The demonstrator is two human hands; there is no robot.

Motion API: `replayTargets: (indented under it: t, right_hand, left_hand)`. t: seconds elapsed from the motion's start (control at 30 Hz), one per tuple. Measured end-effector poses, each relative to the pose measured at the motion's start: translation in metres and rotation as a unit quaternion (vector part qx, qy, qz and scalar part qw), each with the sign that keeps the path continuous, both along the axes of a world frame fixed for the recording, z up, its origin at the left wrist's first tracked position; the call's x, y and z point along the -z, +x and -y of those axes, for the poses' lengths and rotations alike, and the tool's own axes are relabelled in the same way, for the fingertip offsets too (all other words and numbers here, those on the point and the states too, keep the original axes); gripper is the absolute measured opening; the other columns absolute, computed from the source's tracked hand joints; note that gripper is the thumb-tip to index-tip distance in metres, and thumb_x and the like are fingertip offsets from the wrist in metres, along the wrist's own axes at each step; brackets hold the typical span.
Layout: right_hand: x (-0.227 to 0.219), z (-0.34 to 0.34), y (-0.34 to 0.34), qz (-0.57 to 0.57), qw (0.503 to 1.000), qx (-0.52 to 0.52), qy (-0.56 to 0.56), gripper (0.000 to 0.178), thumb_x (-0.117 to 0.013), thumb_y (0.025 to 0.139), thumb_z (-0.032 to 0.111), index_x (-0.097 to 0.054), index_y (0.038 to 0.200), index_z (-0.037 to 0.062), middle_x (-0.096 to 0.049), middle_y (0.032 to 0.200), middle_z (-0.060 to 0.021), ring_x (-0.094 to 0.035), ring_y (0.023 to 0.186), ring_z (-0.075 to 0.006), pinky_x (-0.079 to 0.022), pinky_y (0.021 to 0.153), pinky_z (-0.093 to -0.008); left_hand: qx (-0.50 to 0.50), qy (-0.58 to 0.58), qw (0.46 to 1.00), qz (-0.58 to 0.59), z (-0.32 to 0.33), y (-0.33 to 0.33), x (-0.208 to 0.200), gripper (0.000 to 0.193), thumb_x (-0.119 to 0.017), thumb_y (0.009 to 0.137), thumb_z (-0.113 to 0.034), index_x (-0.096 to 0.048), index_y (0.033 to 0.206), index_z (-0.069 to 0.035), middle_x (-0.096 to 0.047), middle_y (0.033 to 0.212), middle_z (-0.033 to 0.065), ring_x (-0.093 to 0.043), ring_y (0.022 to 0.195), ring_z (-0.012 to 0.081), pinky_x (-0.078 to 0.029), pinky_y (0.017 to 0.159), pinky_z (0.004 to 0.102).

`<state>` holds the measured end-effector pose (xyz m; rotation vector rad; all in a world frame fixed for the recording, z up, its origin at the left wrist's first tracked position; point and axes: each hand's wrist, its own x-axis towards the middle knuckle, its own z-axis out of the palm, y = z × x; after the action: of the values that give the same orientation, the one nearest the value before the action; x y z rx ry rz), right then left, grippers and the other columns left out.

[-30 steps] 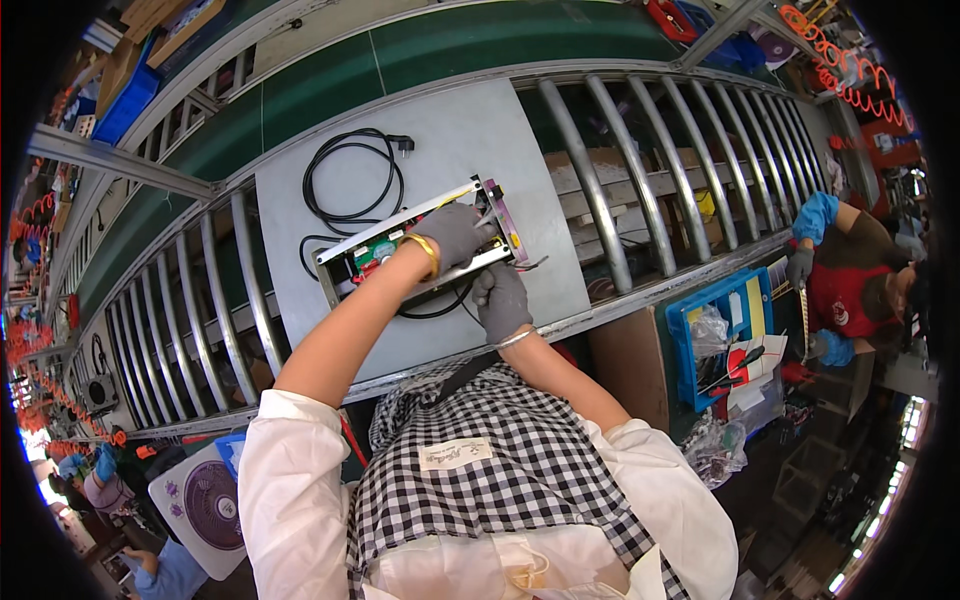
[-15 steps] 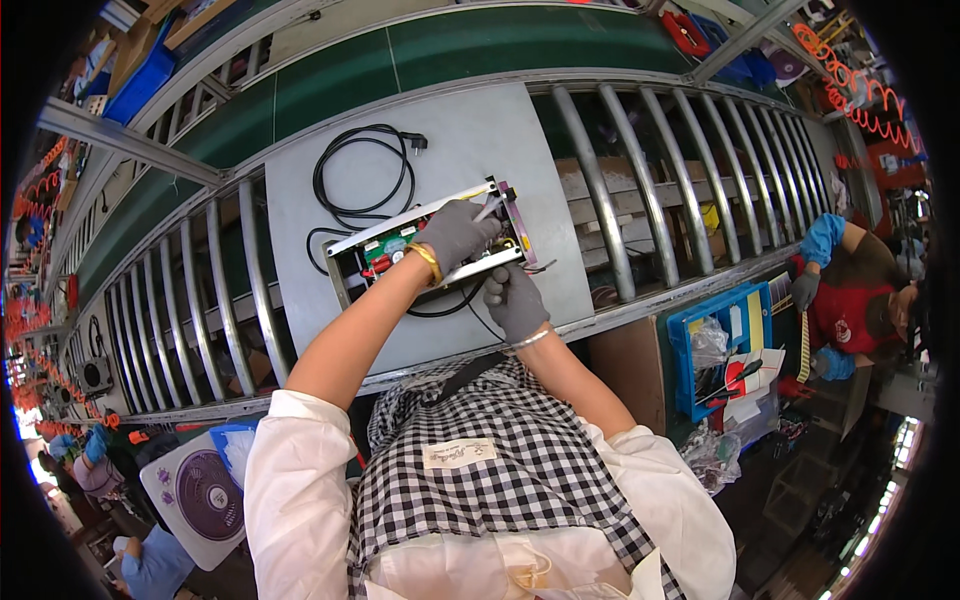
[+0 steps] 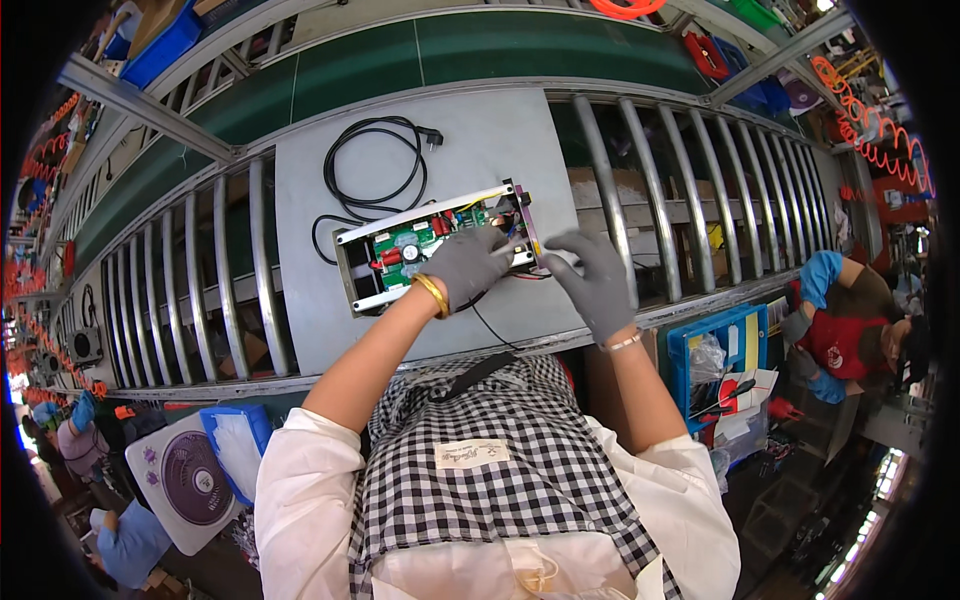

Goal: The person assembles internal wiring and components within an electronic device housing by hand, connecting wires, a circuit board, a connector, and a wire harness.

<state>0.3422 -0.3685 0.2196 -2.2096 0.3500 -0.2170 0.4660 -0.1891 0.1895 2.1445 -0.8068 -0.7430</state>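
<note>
Right hand [image 3: 598, 285] shifted rightward, unclenched, left hand [image 3: 466, 266], grip unclear, circuit board [image 3: 428, 248] inside frame [image 3: 430, 212]

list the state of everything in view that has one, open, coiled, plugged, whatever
electronics unit: open, circuitry exposed
left hand: gloved, over the unit
right hand: gloved, at the unit's right end
power cord: loosely coiled
plug: unplugged
blue crate: open-topped, loaded
grey board: flat beneath the unit

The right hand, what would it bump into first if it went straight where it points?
The right hand would probably meet the purple end panel of the open device first, though depth is unclear.
</note>
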Motion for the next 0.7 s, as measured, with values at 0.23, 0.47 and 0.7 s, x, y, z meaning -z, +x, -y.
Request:
replayTargets:
  t: [0.23, 0.47, 0.7]
  right_hand:
    - [0.024, -0.022, 0.06, 0.067, 0.948, -0.082, -0.301, 0.022, -0.076, 0.075, 0.026, -0.076, 0.097, 0.0235, -0.056, 0.134, -0.012, -0.043, 0.13, -0.0381, -0.039, 0.103, -0.0468]
    - [0.034, -0.007, 0.066, 0.032, 0.964, -0.1, -0.245, 0.018, -0.077, 0.075, 0.021, -0.077, 0.093, 0.017, -0.058, 0.134, -0.0125, -0.041, 0.133, -0.0377, -0.039, 0.106, -0.0471]
    - [0.029, 0.001, 0.062, 0.049, 0.967, -0.096, -0.229, 0.017, -0.074, 0.079, 0.023, -0.076, 0.093, 0.0158, -0.062, 0.125, -0.0126, -0.049, 0.125, -0.0353, -0.042, 0.102, -0.0451]
  left_hand:
    - [-0.055, -0.017, 0.987, -0.149, -0.007, 0.033, -0.017, 0.038, -0.059, 0.091, -0.036, -0.067, 0.096, 0.0, -0.058, 0.064, 0.0051, -0.053, 0.058, 0.0137, -0.042, 0.055, 0.0315]
    - [-0.138, -0.035, 0.972, -0.189, -0.018, 0.04, -0.021, 0.036, -0.056, 0.095, -0.036, -0.068, 0.1, -0.002, -0.054, 0.062, 0.0012, -0.047, 0.051, 0.0104, -0.038, 0.048, 0.0289]
    - [-0.038, -0.063, 0.992, -0.104, -0.009, 0.029, -0.01, 0.039, -0.052, 0.095, -0.032, -0.064, 0.111, 0.002, -0.06, 0.069, 0.0103, -0.055, 0.058, 0.0157, -0.045, 0.059, 0.0332]
